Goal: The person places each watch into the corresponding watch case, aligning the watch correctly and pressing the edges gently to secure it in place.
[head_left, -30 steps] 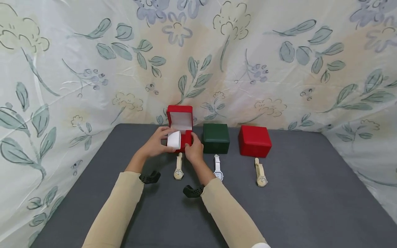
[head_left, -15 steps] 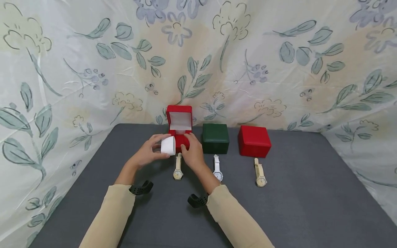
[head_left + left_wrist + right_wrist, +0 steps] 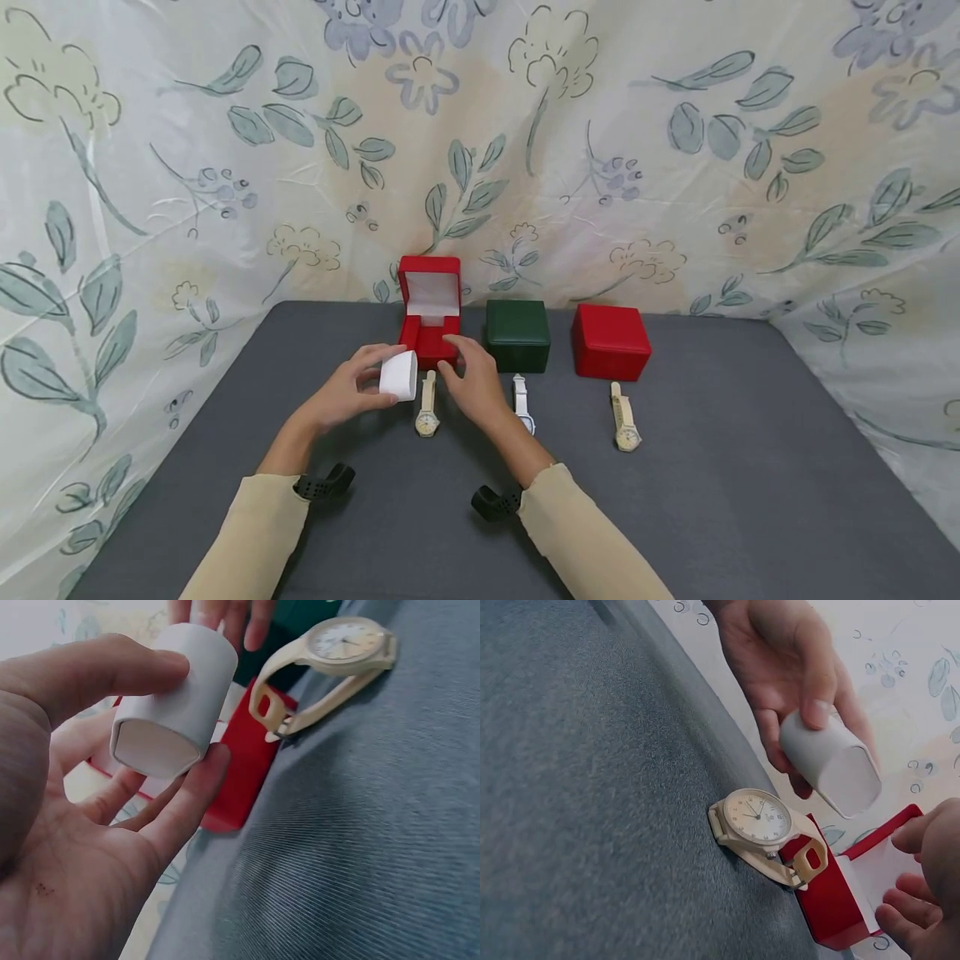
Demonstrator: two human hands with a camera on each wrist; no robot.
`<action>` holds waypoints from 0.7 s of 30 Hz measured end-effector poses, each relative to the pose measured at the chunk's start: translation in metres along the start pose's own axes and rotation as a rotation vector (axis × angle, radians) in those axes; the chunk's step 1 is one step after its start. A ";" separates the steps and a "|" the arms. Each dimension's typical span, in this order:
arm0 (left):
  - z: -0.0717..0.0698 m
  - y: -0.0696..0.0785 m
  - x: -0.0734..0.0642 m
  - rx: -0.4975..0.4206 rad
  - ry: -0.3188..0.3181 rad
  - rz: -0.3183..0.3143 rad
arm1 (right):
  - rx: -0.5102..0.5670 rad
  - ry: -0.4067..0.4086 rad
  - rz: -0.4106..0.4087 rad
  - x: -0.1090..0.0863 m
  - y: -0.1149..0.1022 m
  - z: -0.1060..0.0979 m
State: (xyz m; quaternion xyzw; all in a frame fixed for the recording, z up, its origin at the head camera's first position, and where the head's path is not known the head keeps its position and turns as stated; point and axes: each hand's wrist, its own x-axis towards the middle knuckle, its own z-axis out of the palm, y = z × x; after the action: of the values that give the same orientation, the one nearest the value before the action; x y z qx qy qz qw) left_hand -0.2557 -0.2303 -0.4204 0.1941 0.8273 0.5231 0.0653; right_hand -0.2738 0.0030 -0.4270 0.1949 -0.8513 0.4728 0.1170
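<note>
My left hand (image 3: 343,393) holds a white watch cushion (image 3: 399,376) between thumb and fingers, raised in front of the open red box (image 3: 430,342). In the left wrist view the thumb presses on one side of the cushion (image 3: 187,694), with fingers beneath it. My right hand (image 3: 476,382) hovers at the box's right front with fingers spread and nothing in them; whether a fingertip touches the box is unclear. Just in front of the box lies a cream wristwatch (image 3: 427,406), strap toward the box. Its round dial faces up in the right wrist view (image 3: 757,817).
A closed green box (image 3: 517,336) and a closed red box (image 3: 611,342) stand to the right. In front of them lie a white wristwatch (image 3: 522,403), partly behind my right wrist, and another cream wristwatch (image 3: 625,418). A floral cloth (image 3: 480,125) hangs behind the grey table (image 3: 750,483).
My left hand has drawn the white cushion out of the red box, toward the left and nearer to me. My right hand has loosened from the box and its fingers have opened.
</note>
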 end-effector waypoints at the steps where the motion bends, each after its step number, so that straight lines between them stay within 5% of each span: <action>1: 0.000 -0.001 -0.002 -0.001 -0.004 0.009 | 0.001 -0.017 -0.004 -0.001 0.000 -0.001; 11: 0.001 -0.007 -0.012 0.005 -0.001 0.016 | -0.056 -0.277 -0.006 -0.013 0.003 -0.010; 21: 0.003 -0.012 -0.016 0.002 -0.037 0.038 | -0.306 -0.554 -0.023 -0.010 0.006 -0.010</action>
State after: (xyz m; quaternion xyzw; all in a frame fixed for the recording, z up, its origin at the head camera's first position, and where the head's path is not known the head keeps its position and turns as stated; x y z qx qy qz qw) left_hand -0.2430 -0.2386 -0.4339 0.2197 0.8227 0.5196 0.0704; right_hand -0.2673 0.0163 -0.4304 0.3062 -0.9098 0.2666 -0.0861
